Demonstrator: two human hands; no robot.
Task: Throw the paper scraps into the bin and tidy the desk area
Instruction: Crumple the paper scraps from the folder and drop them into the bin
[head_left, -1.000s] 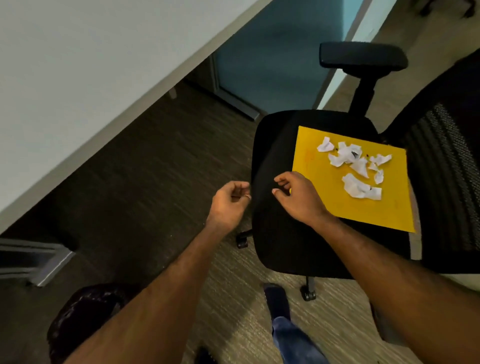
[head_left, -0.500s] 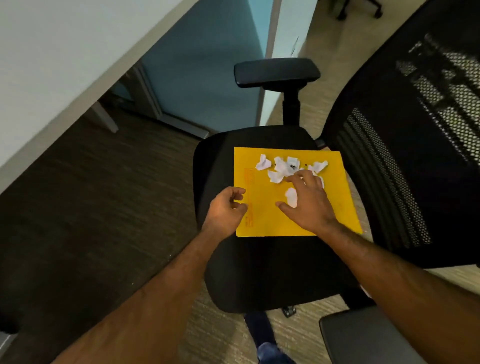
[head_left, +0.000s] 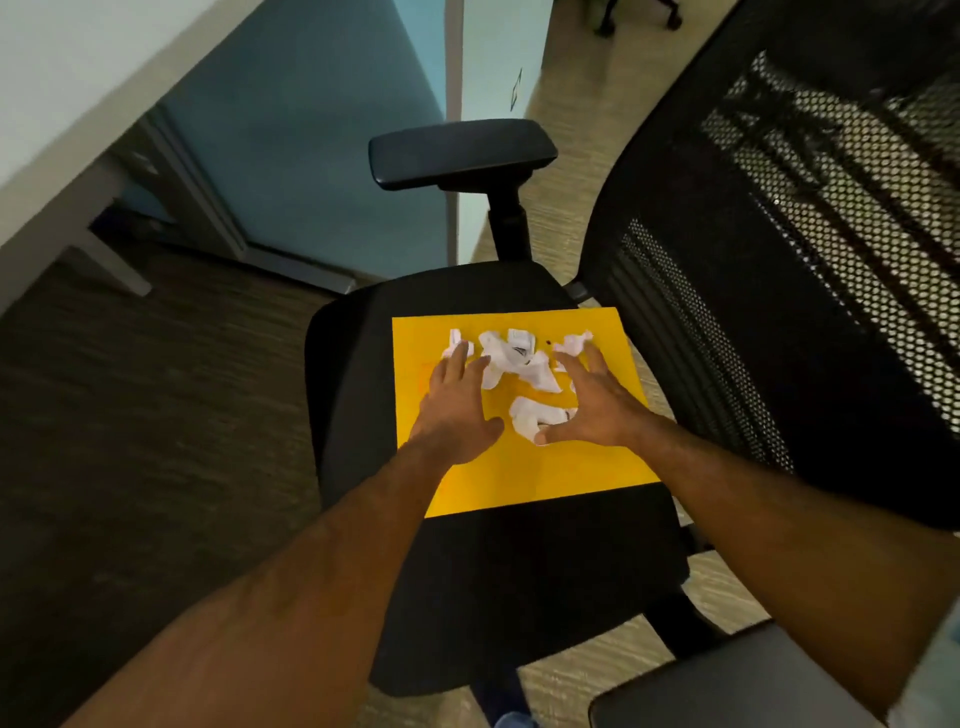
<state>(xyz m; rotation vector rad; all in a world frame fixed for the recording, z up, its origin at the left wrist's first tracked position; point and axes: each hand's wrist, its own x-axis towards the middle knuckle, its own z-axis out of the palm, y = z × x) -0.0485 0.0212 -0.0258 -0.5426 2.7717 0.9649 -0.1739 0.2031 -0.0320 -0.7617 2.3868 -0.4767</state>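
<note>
Several crumpled white paper scraps (head_left: 514, 358) lie on a yellow envelope (head_left: 545, 467) that rests flat on the black seat (head_left: 519, 571) of an office chair. My left hand (head_left: 457, 405) is spread open over the left side of the scraps, fingertips touching the nearest ones. My right hand (head_left: 589, 400) is spread open on the right side, with its thumb against one scrap (head_left: 535, 415) near the envelope's middle. Neither hand has closed on anything. No bin is in view.
The chair's mesh backrest (head_left: 779, 260) rises at the right and its armrest (head_left: 460, 150) stands behind the seat. A white desk edge (head_left: 78, 130) crosses the upper left, with a blue partition (head_left: 311, 145) beyond. Dark carpet (head_left: 156, 415) spreads to the left.
Both hands moved forward onto the envelope and spread open around the scraps. The left hand was a loose fist at the envelope's edge before. The view came closer to the chair.
</note>
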